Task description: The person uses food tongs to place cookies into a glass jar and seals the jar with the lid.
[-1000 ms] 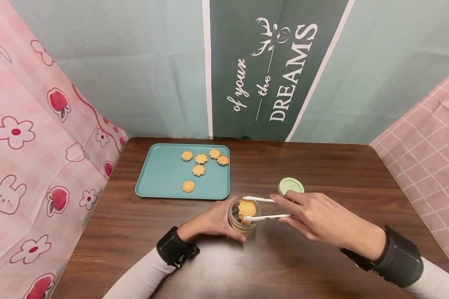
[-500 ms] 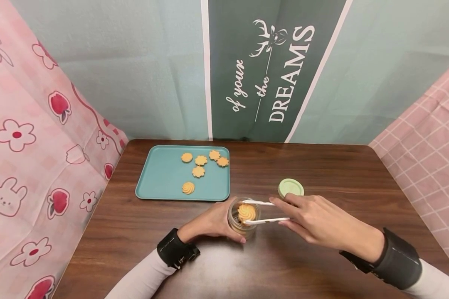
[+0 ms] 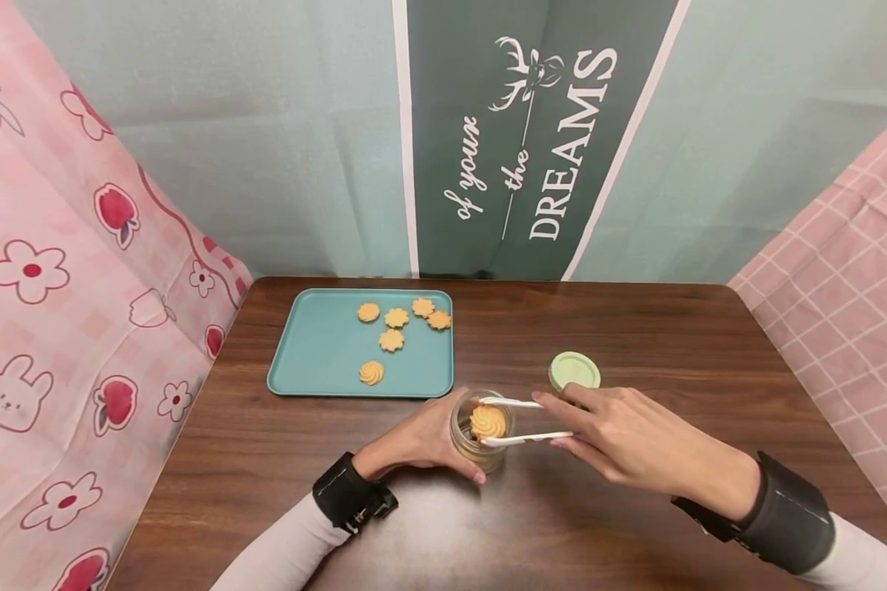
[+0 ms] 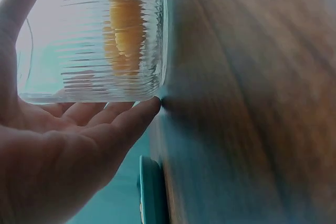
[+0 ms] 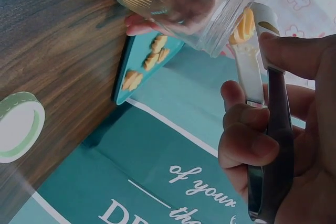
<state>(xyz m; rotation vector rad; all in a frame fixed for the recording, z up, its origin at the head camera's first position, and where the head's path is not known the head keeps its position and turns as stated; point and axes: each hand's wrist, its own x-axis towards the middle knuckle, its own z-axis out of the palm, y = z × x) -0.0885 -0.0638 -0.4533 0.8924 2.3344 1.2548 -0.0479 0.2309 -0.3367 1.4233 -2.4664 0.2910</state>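
My left hand (image 3: 427, 437) wraps round a ribbed glass jar (image 3: 492, 461), which stands upright on the table with its mouth uncovered. Piped butter cookies (image 4: 126, 32) lie at the jar's bottom in the left wrist view. My right hand (image 3: 624, 431) grips tongs (image 5: 275, 124) with white tips and dark handles. Between the tips sits a swirled cookie (image 3: 487, 422) at the jar's mouth. The right wrist view has this cookie (image 5: 244, 27) close by the rim; whether both tips press on it I cannot tell.
A teal tray (image 3: 318, 345) with several loose cookies (image 3: 392, 340) lies behind the left hand. A light green lid (image 3: 575, 369) rests on the brown wooden table (image 3: 673, 345), just behind the right hand. Patterned cloths hang around the table.
The tongs and the cookie have sunk slightly toward the jar's opening, then stayed nearly still. The left hand and jar have kept their place.
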